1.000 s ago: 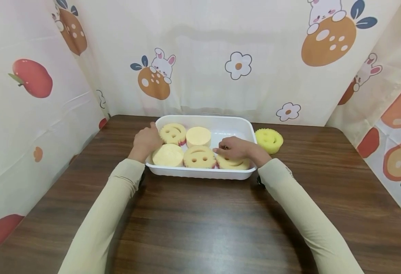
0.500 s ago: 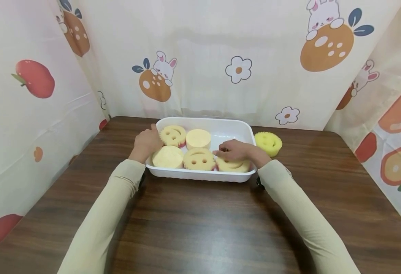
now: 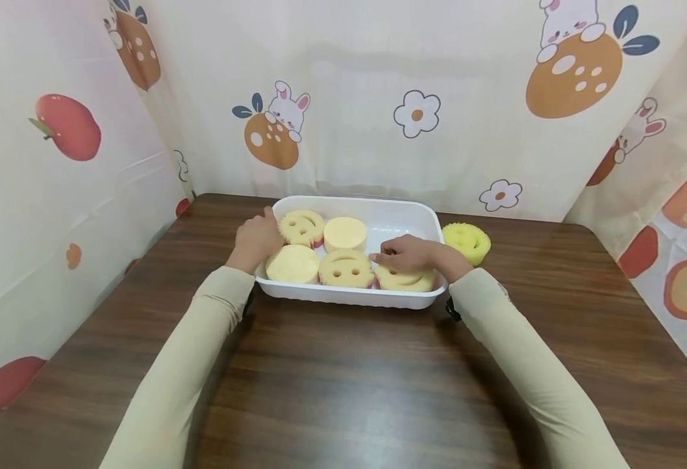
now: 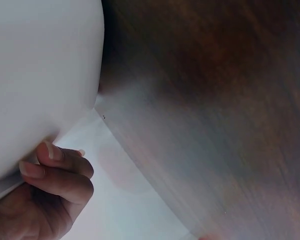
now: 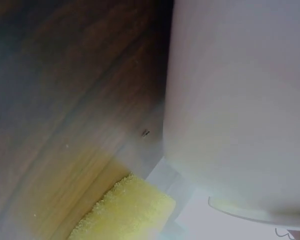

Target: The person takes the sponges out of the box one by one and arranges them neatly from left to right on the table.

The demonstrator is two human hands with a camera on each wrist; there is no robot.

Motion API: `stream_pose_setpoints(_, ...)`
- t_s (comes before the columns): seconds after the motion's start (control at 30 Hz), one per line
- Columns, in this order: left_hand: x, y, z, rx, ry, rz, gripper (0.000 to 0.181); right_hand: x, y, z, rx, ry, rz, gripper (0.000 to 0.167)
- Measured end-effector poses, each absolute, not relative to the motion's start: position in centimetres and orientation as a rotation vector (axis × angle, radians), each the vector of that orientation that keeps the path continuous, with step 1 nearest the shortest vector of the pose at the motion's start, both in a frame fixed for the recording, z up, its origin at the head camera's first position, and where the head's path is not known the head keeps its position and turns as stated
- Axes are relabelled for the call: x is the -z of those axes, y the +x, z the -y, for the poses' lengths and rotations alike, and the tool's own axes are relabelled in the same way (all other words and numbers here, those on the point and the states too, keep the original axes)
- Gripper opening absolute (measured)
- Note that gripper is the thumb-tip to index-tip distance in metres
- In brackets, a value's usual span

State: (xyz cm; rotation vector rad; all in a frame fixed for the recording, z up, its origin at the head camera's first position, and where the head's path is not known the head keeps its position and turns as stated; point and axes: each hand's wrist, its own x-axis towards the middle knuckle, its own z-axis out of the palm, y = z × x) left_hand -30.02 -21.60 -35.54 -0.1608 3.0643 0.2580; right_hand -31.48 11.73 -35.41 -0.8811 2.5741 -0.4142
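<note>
A white plastic tray (image 3: 351,297) sits near the table's back edge, holding several round sponges. My left hand (image 3: 256,240) grips its left rim; in the left wrist view the bent fingers (image 4: 62,177) press on the outer wall. My right hand (image 3: 409,253) reaches over the right rim and holds a smiley-face sponge (image 3: 406,280) in the front right corner, its fingertips partly hidden. Left of it lies another smiley-face sponge (image 3: 346,270), then a plain round sponge (image 3: 292,264). Behind are a smiley-face sponge (image 3: 301,228) and a plain round sponge (image 3: 345,233).
A bright yellow smiley-face scrubber (image 3: 466,242) lies on the brown wooden table (image 3: 343,384), just right of the tray. Patterned curtains (image 3: 349,143) close off the back and both sides.
The head view shifts slightly. Both hands, the tray and the sponges keep nearly the same places.
</note>
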Motion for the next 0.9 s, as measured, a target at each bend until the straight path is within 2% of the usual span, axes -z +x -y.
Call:
stream_pose_setpoints(0.6,35.6,-29.9,22.4,-0.276,-0.155,-3.069,0.076,34.0,-31.1,-11.4,0.386,-0.832,-2.485,0.041)
stream_pose_setpoints(0.9,35.5,-29.9,21.8,-0.279,-0.146,-3.075,0.076,33.7,-31.2,-12.1,0.372,-0.893,-2.478,0.036)
